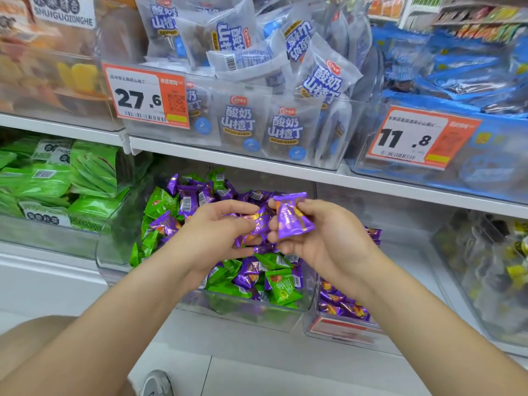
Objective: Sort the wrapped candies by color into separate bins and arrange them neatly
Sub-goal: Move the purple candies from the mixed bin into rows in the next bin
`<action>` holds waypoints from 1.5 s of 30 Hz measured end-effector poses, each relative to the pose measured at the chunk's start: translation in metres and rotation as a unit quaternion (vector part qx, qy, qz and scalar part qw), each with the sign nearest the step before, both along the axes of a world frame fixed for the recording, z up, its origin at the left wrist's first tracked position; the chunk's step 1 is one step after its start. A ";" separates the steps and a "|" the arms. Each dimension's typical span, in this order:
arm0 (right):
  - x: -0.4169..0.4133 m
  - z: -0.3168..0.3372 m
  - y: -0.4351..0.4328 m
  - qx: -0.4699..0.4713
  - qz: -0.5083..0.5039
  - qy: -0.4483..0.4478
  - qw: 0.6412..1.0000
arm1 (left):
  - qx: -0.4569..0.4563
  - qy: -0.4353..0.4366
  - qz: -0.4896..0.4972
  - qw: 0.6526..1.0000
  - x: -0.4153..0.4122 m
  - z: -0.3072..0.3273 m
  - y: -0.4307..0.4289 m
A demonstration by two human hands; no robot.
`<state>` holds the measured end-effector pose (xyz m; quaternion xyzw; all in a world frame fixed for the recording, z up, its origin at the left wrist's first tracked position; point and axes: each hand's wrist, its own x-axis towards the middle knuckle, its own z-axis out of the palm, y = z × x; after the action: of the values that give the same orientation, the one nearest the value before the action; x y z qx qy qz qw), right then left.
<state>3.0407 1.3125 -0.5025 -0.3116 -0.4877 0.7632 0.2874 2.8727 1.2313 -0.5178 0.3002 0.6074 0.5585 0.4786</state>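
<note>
Nearest the camera, a grey shoe rests on the floor below the forearms. Above it, the left hand is closed around several purple candies, fingers curled over the bunch. The right hand pinches one purple candy between thumb and fingers, held just beside the left-hand bunch, above the mixed bin.

That clear bin holds green candies and purple ones jumbled together; sorting is judged far from finished. Just right of it, the purple bin holds purple pieces only, partly hidden by the right forearm.

Beyond, the upper shelf carries a price tag reading 27.6 and grey-white snack packets.

Risks: the left hand looks overfilled, so a slick wrapper could slip back into the mixed bin during transfer. A green piece could ride along unseen inside the bunch. A hasty drop would leave the purple bin untidy.
</note>
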 end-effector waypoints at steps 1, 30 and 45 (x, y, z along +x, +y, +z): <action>0.008 0.003 -0.002 -0.019 0.008 -0.002 1.000 | -0.001 -0.016 0.000 1.000 0.003 0.001 0.000; 0.204 -0.049 0.082 0.402 -0.107 -0.434 0.799 | 0.214 0.434 -0.096 0.870 0.132 -0.017 0.028; 0.204 -0.086 0.094 0.506 0.051 -0.500 0.701 | 0.198 0.628 -0.145 0.739 0.137 -0.037 0.036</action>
<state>3.2446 1.4068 -0.5881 -0.4300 -0.8876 0.1465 0.0765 3.0095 1.2675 -0.5546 0.7552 0.5952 0.2746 -0.0060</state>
